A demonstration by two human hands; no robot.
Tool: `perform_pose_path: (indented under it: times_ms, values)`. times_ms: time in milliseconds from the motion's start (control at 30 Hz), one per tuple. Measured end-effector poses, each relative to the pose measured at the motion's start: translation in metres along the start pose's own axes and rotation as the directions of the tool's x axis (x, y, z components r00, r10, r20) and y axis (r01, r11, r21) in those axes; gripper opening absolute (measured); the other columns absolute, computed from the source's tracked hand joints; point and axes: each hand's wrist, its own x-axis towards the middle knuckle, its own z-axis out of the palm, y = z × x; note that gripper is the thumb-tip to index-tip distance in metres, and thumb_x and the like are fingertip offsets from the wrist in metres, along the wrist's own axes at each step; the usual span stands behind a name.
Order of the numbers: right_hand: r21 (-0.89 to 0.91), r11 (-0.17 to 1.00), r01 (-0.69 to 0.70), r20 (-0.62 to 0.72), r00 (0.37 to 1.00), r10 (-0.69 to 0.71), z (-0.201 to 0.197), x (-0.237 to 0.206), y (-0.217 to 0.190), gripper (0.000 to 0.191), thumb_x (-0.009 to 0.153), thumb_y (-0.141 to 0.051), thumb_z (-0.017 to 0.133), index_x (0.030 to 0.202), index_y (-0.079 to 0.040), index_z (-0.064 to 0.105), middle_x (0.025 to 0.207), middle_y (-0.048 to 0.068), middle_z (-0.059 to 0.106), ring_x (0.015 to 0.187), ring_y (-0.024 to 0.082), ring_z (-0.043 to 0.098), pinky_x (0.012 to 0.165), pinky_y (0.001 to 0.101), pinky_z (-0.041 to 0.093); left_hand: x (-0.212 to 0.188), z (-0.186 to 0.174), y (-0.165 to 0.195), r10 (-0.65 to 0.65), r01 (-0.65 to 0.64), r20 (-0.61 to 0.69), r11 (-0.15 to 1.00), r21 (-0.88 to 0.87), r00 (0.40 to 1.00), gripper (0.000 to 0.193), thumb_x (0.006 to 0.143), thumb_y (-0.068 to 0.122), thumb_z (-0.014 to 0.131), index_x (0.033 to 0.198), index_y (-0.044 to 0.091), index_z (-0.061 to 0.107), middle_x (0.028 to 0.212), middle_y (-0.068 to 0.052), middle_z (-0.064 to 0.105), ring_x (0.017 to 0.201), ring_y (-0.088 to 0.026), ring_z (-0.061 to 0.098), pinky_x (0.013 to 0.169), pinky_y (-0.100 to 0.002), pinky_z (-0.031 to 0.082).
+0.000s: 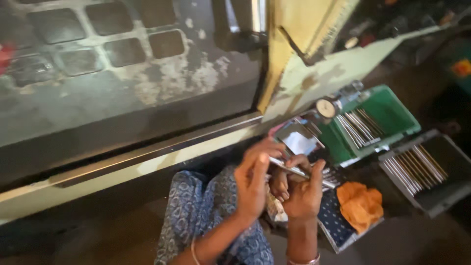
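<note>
While both hands are meeting at the lower centre of the frame, the left hand (pixel 252 184) is curling its fingers over one end of a thin, shiny metal rod (pixel 294 170), and the right hand (pixel 304 194) is clasping the same rod from below, thumb raised against it. Held this way, at both ends and close to the body, the rod is lying nearly level across the lap, probably so it is staying steady and easy to look along. Just above the hands, a small metal fixture with a round dial gauge (pixel 325 107) is sitting within easy reach.

To the right of centre, a green plastic tray (pixel 392 110) is holding a row of similar metal rods lying side by side. Further right, a grey plastic tray (pixel 441 196) is carrying another row of rods, some silvery and some brassy in tone. Keeping two trays apart seems to be separating one batch from the other. Between the trays and the hands, a crumpled orange cloth (pixel 360 203) is resting on a dark blue dotted fabric (pixel 333 221). A worn, pale green machine body (pixel 122 93) is filling the upper left.
</note>
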Motion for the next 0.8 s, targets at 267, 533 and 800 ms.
perform_pose_path:
  times_ms: [267,533,800]
  values:
    - [-0.745,0.578,0.333,0.286,0.942,-0.175,0.098,0.099,0.046,0.037,0.115,-0.025,0.052,0.132,0.003,0.069,0.096,0.012,0.07,0.076,0.015,0.064,0.074,0.0308,0.054,0.109,-0.1,0.061,0.467,-0.386,0.049,0.662,0.643,0.883,0.026,0.107,0.016,0.063,0.131,0.007,0.069,0.118,-0.013,0.055,0.116,-0.025,0.055,0.103,-0.039,0.048]
    - [-0.767,-0.114,0.631,0.59,0.625,-0.51,0.122,0.271,0.137,0.031,0.111,-0.007,0.061,0.142,-0.003,0.059,0.133,0.016,0.066,0.122,0.026,0.066,0.107,0.0373,0.054,0.246,-0.208,0.063,0.591,-0.19,0.1,0.092,0.978,0.8,0.028,0.109,0.03,0.069,0.133,0.016,0.066,0.116,-0.01,0.059,0.113,-0.028,0.056,0.099,-0.048,0.042]
    - [-0.693,-0.372,0.617,0.717,0.542,-0.438,0.091,0.348,0.188,0.044,0.106,-0.008,0.068,0.148,-0.01,0.056,0.156,0.021,0.048,0.151,0.036,0.04,0.129,0.0518,0.032,0.292,-0.246,0.036,0.422,-0.181,0.306,-0.311,0.933,0.853,0.079,0.113,0.062,0.046,0.167,0.007,0.027,0.171,-0.02,0.019,0.159,-0.033,0.015,0.128,-0.06,0.01]
